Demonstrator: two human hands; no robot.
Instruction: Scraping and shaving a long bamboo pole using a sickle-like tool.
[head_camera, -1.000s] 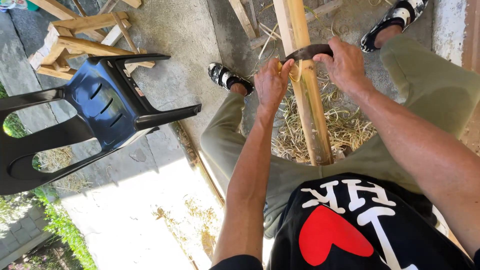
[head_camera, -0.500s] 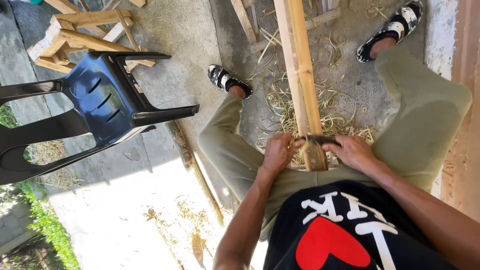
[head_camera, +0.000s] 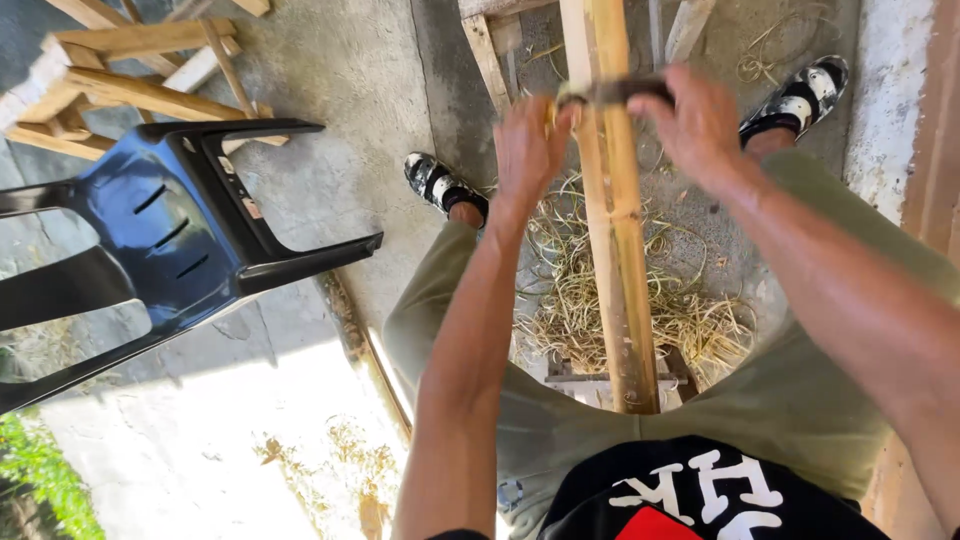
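Pole: a long pale bamboo pole runs from between the seated person's knees away over the ground, its near end resting on a small wooden block under the lap.
Blade: a dark, curved two-handled blade lies across the pole at its far part, touching it.
Left hand: the left hand is wrapped tight round the blade's left grip, just beside the pole.
Right hand: the right hand is closed over the right grip, on the pole's other side.
Handling: the pole looks stiff and fairly light, with a smooth skin likely to slip; I judge it steadiest held by the legs near its lower end. The blade wants taking by both ends, fingers off the edge.
Shavings: straw-like peelings lie heaped beneath the pole.
Nearby: a black plastic chair lies tipped over to the left, with a wooden frame behind it.
Hard to see: the blade's edge and both grips are covered by fingers; the pole's far end is cut off at the top.
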